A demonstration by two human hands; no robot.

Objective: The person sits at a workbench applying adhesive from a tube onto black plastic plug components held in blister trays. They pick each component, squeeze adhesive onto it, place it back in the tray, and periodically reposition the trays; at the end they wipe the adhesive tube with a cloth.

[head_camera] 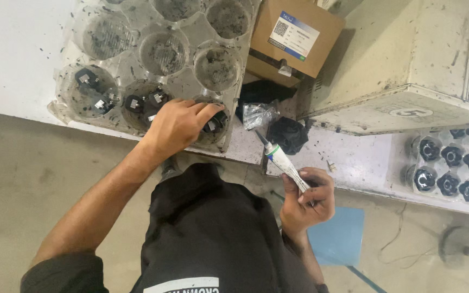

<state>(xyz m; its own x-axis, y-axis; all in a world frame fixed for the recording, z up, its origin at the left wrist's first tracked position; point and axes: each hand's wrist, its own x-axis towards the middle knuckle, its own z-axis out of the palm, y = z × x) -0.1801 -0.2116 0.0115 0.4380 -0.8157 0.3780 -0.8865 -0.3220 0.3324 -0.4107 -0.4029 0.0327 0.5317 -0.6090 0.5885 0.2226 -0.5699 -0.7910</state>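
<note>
Tube (284,163) in right hand (308,201), nozzle up-left

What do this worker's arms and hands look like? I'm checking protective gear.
Both hands are bare: no gloves on the left hand or right hand. Forearms are uncovered; a dark short sleeve shows at the left upper arm. No rings, watch or wristbands are visible.

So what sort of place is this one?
Probably a small assembly workshop: a clear plastic tray of black parts on a grimy white bench, the right hand holding a glue tube, another tray of black knobs.
</note>
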